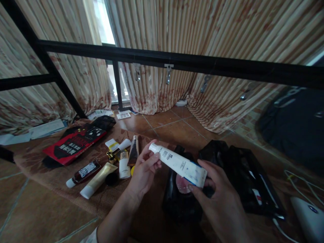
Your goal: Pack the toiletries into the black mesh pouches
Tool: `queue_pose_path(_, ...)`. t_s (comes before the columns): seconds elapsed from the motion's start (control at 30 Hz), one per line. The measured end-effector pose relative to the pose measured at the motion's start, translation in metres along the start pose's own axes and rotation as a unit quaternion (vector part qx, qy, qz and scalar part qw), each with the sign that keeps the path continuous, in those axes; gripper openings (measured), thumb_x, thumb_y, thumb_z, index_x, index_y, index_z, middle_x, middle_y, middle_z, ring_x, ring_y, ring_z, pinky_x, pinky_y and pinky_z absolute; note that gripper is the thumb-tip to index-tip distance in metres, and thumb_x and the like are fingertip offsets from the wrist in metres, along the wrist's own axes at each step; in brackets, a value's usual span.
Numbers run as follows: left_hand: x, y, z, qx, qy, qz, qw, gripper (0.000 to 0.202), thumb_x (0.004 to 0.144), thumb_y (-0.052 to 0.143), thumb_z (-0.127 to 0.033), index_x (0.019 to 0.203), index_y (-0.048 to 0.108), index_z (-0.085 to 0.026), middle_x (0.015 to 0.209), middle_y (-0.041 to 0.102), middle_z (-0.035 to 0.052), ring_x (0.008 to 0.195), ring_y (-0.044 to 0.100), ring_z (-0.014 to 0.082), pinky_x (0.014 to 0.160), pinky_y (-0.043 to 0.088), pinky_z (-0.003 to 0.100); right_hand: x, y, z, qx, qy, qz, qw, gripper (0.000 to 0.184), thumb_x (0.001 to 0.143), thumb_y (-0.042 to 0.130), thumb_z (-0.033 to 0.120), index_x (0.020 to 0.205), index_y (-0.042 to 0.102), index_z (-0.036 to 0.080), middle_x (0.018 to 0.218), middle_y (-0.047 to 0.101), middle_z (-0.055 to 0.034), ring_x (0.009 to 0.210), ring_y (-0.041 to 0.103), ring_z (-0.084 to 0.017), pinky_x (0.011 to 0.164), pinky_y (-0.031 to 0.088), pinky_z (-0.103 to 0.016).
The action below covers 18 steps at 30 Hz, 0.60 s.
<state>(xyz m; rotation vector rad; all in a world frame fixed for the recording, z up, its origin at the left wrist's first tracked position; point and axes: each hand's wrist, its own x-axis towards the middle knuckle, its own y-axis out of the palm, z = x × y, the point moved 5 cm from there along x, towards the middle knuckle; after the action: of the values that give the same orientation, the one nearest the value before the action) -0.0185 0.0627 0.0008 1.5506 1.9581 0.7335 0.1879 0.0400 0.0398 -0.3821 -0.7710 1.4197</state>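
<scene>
A white squeeze tube (180, 162) with dark print and a blue edge is held tilted between both hands. My left hand (144, 170) grips its capped end, thumb on top. At the flat crimped end, my right hand (219, 190) pinches it between thumb and fingers. Below the tube lies a black bag (174, 202) with a round pink item (182, 184) on it, partly hidden. Left of my left hand are a white bottle (124, 165), a dark tube (134, 151), a gold tube with a white cap (99, 179) and a dark red bottle (84, 172).
A red and black book (74, 145) lies at the left of the brown cloth surface (35, 165). Black pouches (243, 168) and a white device with a cable (307, 216) are on the right. A black metal rail (152, 55) with hanging clips crosses before the curtains (162, 27).
</scene>
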Motion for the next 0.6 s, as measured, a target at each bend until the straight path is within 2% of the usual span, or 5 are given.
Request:
queue_pose_path(0.1,0.002,-0.003,0.003,0.012,-0.019,-0.022,0.999,0.041,0.069,0.083,-0.021,0.107,0.066,-0.018,0.077,0.061,-0.0044,0.057,0.052,0.0031,0.054,0.045,0.015,0.000,-0.001,0.001,0.012,0.008,-0.002,1.000,0.047,0.081,0.064,0.038,0.127,0.058,0.027,0.127,0.060,-0.0061,0.095,0.066,-0.023,0.084,0.055,-0.039)
queue_pose_path(0.2,0.005,-0.006,0.008,0.039,-0.046,-0.042,0.997,0.031,0.070,0.083,-0.031,0.089,0.065,-0.015,0.066,0.057,-0.0050,0.053,0.049,0.0035,0.050,0.042,0.014,-0.001,-0.006,0.005,0.054,-0.017,-0.013,0.998,0.030,0.087,0.059,0.039,0.114,0.066,0.028,0.119,0.066,-0.0028,0.102,0.065,-0.021,0.087,0.053,-0.034)
queue_pose_path(0.27,0.005,-0.007,0.010,0.053,-0.055,-0.048,0.996,0.034,0.071,0.082,-0.039,0.082,0.062,-0.014,0.061,0.055,-0.0053,0.051,0.048,0.0044,0.048,0.040,0.015,-0.002,-0.009,0.006,0.065,-0.010,-0.017,0.998,0.026,0.090,0.056,0.042,0.106,0.070,0.027,0.104,0.071,-0.0019,0.093,0.068,-0.020,0.079,0.054,-0.029)
queue_pose_path(0.37,0.005,-0.006,0.011,0.052,-0.056,-0.042,0.996,0.037,0.069,0.082,-0.043,0.078,0.060,-0.014,0.062,0.057,-0.0045,0.051,0.048,0.0050,0.048,0.040,0.016,-0.004,-0.010,0.001,0.058,0.051,-0.006,0.997,0.033,0.090,0.054,0.050,0.100,0.072,0.023,0.079,0.072,-0.0011,0.072,0.067,-0.019,0.061,0.052,-0.026)
queue_pose_path(0.6,0.002,0.001,0.009,0.046,-0.057,-0.002,0.997,0.027,0.071,0.080,-0.032,0.078,0.061,-0.014,0.065,0.060,-0.0034,0.051,0.049,0.0049,0.049,0.039,0.017,0.000,-0.012,-0.008,0.104,0.119,-0.016,0.987,0.043,0.084,0.058,0.058,0.095,0.071,0.019,0.069,0.070,-0.0028,0.058,0.058,-0.017,0.055,0.048,-0.027)
